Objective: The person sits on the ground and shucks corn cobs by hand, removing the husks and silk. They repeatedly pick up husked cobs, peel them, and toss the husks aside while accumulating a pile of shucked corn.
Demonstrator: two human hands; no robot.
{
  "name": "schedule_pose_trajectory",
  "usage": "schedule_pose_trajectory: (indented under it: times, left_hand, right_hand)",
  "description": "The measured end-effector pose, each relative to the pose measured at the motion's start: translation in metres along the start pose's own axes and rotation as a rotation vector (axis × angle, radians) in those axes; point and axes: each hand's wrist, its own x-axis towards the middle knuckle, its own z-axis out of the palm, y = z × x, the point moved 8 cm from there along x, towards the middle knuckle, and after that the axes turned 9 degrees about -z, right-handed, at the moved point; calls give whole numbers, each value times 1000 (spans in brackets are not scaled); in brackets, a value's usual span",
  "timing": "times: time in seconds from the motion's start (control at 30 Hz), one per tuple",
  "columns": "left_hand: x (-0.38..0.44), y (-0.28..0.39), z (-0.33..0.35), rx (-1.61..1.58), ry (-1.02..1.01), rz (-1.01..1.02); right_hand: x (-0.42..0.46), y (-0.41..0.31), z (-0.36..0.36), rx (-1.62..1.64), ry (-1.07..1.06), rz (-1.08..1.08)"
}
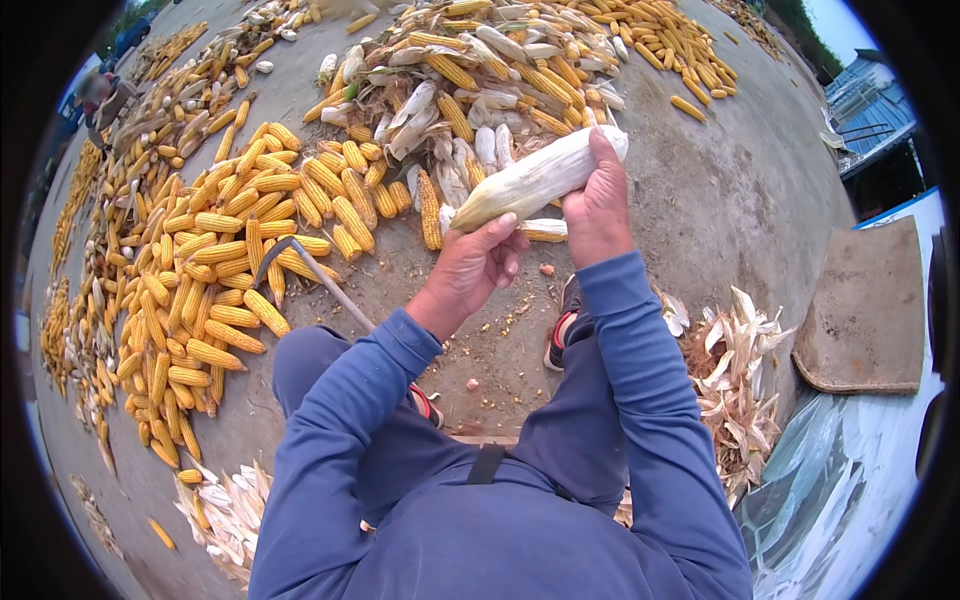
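An ear of corn in its pale husk (536, 176) lies across both my hands, tilted up to the right. Around its upper right end my right hand (598, 199) is closed, the thumb on top. At the lower left end my left hand (480, 259) has thumb and fingers against the husk tip. Beyond my hands rises a heap of corn ears (480, 75), some husked and some in dry husks. To the left is a large pile of bare yellow cobs (217, 247). A hooked metal tool (322, 277) sticks out beside my left knee, its other end hidden behind my sleeve.
Loose husks (739, 382) lie on my right, more husks (225, 517) at the lower left. A brown mat (862, 307) rests over a pale surface at the right. More yellow cobs (667, 37) are at the upper right. Another person (109, 101) is far off at the upper left.
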Motion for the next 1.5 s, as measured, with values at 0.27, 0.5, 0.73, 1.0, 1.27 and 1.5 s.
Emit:
schedule_pose_trajectory:
  times: [0.27, 0.5, 0.73, 1.0, 1.27, 1.5]
  left_hand:
    - [2, -16, -3, 74, 27, -107]
    - [0, -22, -3, 202, -3, -131]
    - [-19, -35, -17, 381, 29, -235]
    - [-6, -76, -81, 2289, 1, -309]
    - [7, -33, -30, 980, 141, -34]
    - [4, -17, -4, 175, -70, 43]
  right_hand:
    - [3, 2, -2, -4, 21, -4]
    - [8, -2, -8, -18, 32, 3]
    - [37, -37, -28, 16, 133, -52]
    - [39, -57, -42, -47, 163, -103]
    - [36, -41, -43, -9, 25, -93]
    - [-11, -21, -10, -36, -130, 68]
